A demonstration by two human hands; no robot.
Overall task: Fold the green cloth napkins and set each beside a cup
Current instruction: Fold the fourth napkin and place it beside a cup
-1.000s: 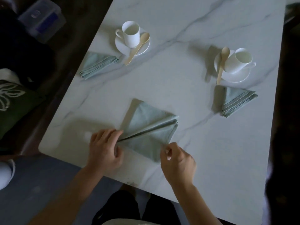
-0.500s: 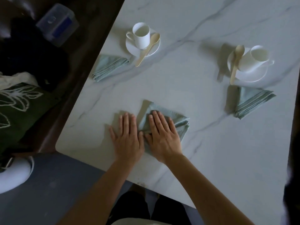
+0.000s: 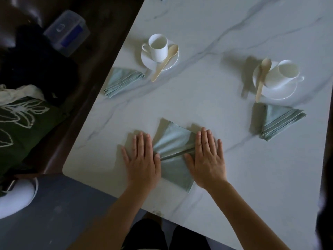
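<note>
While the left hand [image 3: 142, 159] and right hand [image 3: 207, 159] press the green napkin [image 3: 173, 139] flat, fingers [image 3: 203, 139] straight and close, creasing seems the step; next it needs pinching and carrying to its place.

A white desk [image 3: 207, 29] with grey marble veins and a rounded near corner fills most of the view. Along its left edge runs a dark brown seat [image 3: 106, 24] with a glossy sheen. On the seat lie a clear plastic box [image 3: 67, 32] with a blue patch, a black bundle [image 3: 36, 65], a cream cloth [image 3: 19, 91] and a green cushion [image 3: 21, 127] printed with white flower outlines. The floor [image 3: 59, 219] is plain grey; a rounded white object [image 3: 16, 197] sits at its left edge. The light is dim, with soft shadows.
</note>
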